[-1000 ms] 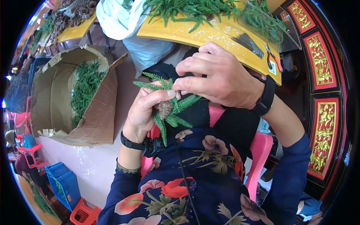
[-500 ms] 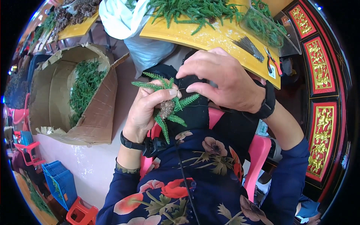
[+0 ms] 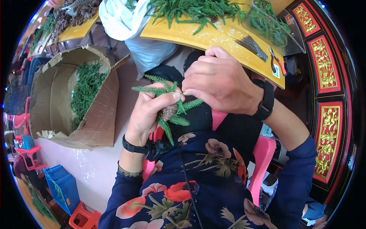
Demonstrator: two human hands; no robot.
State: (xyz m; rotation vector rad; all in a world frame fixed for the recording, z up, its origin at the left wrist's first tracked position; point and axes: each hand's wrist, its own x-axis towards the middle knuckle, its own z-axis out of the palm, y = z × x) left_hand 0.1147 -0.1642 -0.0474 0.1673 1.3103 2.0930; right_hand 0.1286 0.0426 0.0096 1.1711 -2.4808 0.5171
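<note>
My left hand (image 3: 150, 112) grips a small bundle of green fir-like sprigs (image 3: 167, 108) with a brown pine cone (image 3: 169, 112) at its centre, held above my lap. My right hand (image 3: 221, 82) comes in from the right, its fingertips pinched at the top of the bundle right by my left thumb. What the fingertips pinch is too small to make out. Both wrists wear black bands.
A yellow table (image 3: 225, 38) ahead carries a heap of green sprigs (image 3: 194, 9), a bundle of dark wires (image 3: 251, 45), red-handled pliers (image 3: 276, 63) and a clear bin (image 3: 272, 26). A cardboard box (image 3: 97, 114) with sprigs stands on the left. A white bag (image 3: 126, 23), pink chair (image 3: 263, 160) and blue crates (image 3: 63, 187) are around.
Both hands stay on the bundle. My right hand has shifted slightly, its fingertips now pinched close to my left thumb at the bundle's top.
</note>
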